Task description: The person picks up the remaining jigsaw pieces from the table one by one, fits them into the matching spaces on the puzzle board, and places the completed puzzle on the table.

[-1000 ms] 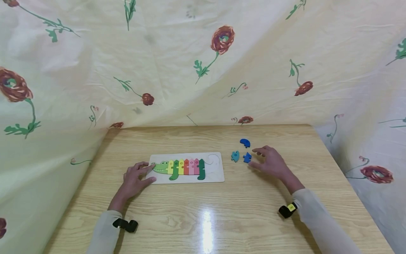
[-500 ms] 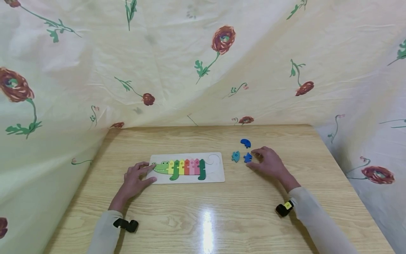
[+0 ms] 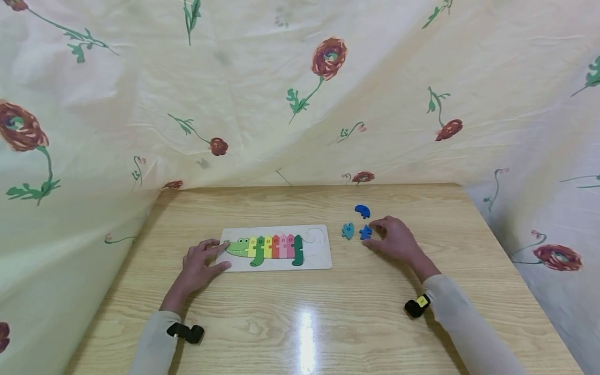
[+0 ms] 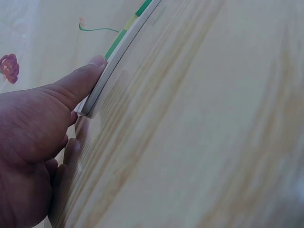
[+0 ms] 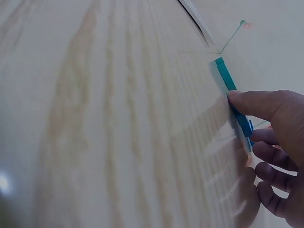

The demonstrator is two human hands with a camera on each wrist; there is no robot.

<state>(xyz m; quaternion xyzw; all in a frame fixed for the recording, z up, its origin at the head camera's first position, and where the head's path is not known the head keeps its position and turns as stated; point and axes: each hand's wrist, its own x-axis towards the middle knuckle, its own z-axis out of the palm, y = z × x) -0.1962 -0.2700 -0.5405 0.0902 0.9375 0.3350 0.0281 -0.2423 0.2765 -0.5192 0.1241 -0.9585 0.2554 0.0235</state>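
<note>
A white puzzle board (image 3: pixel 319 260) lies on the table with a crocodile of coloured pieces (image 3: pixel 276 247) set in it, and a curled tail outline shows bare at its right end. My left hand (image 3: pixel 199 265) rests on the board's left end, index finger by the green snout and thumb straight along the front corner. On the right, my right hand (image 3: pixel 394 239) pinches a blue puzzle piece (image 3: pixel 365 233) between thumb and index finger, low at the table. In the right wrist view the thumb (image 5: pixel 242 100) is against the edge of the pieces, other fingers bent.
A teal puzzle piece (image 3: pixel 348 230) lies just left of the blue one, and a dark blue curved piece (image 3: pixel 362 211) lies behind them. The wooden table (image 3: pixel 262 323) meets a flowered cloth (image 3: pixel 253 94) at the back and sides.
My right hand has moved slightly left, its thumb and index finger coming to the edges of the blue piece. The left hand and board have stayed put.
</note>
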